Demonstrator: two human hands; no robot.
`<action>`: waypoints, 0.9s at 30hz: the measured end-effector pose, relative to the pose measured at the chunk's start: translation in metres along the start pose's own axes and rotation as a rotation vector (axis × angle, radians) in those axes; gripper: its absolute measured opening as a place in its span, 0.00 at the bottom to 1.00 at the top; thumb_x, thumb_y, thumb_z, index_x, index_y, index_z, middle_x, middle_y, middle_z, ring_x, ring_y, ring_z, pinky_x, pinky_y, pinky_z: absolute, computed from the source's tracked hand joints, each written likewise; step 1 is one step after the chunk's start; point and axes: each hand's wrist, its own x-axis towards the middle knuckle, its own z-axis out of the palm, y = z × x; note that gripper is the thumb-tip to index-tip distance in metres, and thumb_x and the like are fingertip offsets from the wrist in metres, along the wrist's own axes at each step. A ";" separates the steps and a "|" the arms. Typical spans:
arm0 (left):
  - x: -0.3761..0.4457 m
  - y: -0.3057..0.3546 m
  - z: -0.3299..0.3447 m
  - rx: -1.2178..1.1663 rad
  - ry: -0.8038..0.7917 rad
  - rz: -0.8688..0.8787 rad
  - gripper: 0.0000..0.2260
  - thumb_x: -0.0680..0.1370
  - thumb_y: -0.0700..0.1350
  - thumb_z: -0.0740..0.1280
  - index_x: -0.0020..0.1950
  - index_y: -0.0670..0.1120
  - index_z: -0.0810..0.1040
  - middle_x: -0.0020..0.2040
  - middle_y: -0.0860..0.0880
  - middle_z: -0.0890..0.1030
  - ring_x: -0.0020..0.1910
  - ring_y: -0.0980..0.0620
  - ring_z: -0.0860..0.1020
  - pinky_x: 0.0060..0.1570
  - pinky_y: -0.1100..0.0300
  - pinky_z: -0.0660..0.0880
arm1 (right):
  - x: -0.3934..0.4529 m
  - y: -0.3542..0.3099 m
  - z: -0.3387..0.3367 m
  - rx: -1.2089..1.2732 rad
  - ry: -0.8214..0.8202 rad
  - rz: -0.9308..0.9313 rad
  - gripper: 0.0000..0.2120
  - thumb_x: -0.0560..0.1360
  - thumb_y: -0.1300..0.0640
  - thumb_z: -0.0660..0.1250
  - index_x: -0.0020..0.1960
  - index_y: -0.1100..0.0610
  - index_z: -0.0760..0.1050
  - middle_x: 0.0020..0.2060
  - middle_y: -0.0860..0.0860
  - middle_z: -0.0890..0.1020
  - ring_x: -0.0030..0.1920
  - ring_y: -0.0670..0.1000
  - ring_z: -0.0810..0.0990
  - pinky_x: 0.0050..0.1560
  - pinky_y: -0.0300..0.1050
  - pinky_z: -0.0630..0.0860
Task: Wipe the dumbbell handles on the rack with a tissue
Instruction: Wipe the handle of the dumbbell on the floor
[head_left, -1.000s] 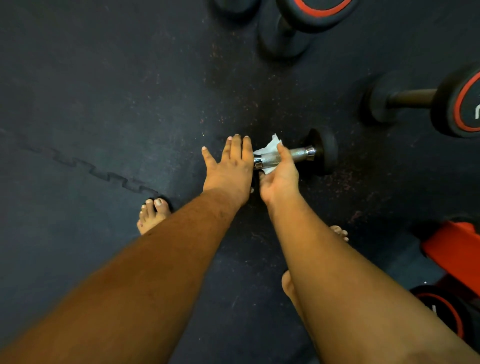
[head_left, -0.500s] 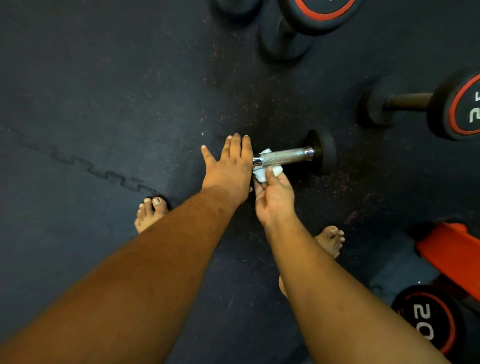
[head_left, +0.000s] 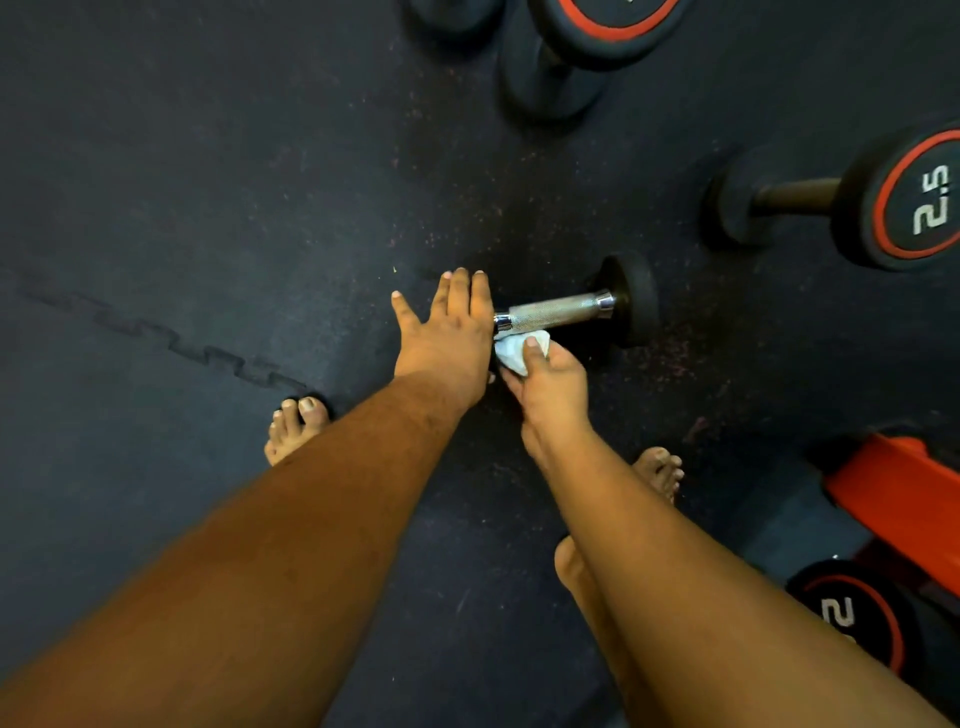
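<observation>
A small dumbbell (head_left: 597, 312) lies on the dark rubber floor (head_left: 208, 182). The left hand (head_left: 447, 338) lies flat over its near end, fingers straight. The right hand (head_left: 550, 379) pinches a white tissue (head_left: 514, 351) with thumb and fingers, just under the shiny handle (head_left: 556, 310). A 2.5 dumbbell (head_left: 857, 202) lies farther right. Two bare feet stand below.
</observation>
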 end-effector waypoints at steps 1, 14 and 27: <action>-0.001 0.000 -0.001 -0.008 -0.003 0.002 0.51 0.78 0.56 0.72 0.81 0.41 0.35 0.83 0.41 0.43 0.83 0.44 0.44 0.74 0.26 0.49 | -0.006 -0.001 -0.009 -0.178 -0.007 -0.117 0.11 0.84 0.60 0.59 0.59 0.59 0.79 0.54 0.57 0.84 0.50 0.51 0.84 0.56 0.51 0.82; -0.002 -0.001 0.007 -0.008 0.036 0.019 0.47 0.80 0.53 0.68 0.81 0.41 0.35 0.83 0.41 0.40 0.83 0.45 0.42 0.74 0.26 0.49 | 0.023 -0.034 -0.005 -1.911 -0.361 -0.871 0.32 0.81 0.57 0.60 0.81 0.61 0.53 0.80 0.57 0.58 0.81 0.54 0.53 0.80 0.52 0.43; 0.013 -0.019 0.011 -0.293 0.230 0.123 0.55 0.64 0.52 0.82 0.81 0.42 0.54 0.79 0.44 0.61 0.81 0.46 0.55 0.80 0.44 0.47 | 0.024 -0.026 -0.040 -1.625 -0.311 -0.987 0.27 0.78 0.70 0.60 0.77 0.62 0.65 0.76 0.59 0.66 0.78 0.58 0.60 0.79 0.58 0.57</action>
